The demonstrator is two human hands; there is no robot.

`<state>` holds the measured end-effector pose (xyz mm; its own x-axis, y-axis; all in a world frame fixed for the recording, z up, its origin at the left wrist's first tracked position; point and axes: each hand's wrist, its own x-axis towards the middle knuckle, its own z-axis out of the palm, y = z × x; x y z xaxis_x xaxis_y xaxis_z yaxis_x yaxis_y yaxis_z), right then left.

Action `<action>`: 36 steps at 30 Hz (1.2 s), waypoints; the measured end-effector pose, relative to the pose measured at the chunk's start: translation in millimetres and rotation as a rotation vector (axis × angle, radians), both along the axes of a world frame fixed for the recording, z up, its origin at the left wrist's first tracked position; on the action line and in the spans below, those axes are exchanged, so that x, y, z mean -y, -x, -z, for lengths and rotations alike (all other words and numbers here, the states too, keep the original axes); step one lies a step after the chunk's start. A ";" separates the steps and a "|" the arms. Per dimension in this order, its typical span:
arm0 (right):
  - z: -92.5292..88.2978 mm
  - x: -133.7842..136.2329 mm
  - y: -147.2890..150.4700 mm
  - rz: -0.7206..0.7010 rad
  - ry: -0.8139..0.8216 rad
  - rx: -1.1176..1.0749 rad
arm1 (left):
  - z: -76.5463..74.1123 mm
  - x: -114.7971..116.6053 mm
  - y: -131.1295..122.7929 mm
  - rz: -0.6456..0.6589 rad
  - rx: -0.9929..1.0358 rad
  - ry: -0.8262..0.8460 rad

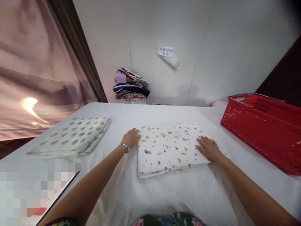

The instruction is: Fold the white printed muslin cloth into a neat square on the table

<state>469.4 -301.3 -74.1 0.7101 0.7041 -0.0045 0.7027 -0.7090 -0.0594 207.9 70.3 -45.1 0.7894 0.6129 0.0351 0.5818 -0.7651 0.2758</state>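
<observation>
Floral garment [169,219]; left hand [131,138], right hand [208,148] touch cloth [169,147] near red basket [258,131].

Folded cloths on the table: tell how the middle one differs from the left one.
The middle cloth bears small scattered motifs; the left cloth, rows of larger green and grey shapes. The left hand and right hand touch the middle cloth's edges; the left cloth lies untouched. Both are pale, folded flat.

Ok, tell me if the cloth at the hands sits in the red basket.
No, the cloth lies flat on the white table, apart from the red basket.
</observation>
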 end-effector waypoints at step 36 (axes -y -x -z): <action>-9.5 -50.9 -82.2 0.079 -0.074 -0.143 | 14.6 27.9 -37.5 0.158 -0.047 -0.069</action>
<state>551.6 -250.4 -64.6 0.7592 0.6481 -0.0598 0.6253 -0.7518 -0.2091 245.4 42.4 -59.7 0.8776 0.4783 0.0331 0.4637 -0.8643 0.1947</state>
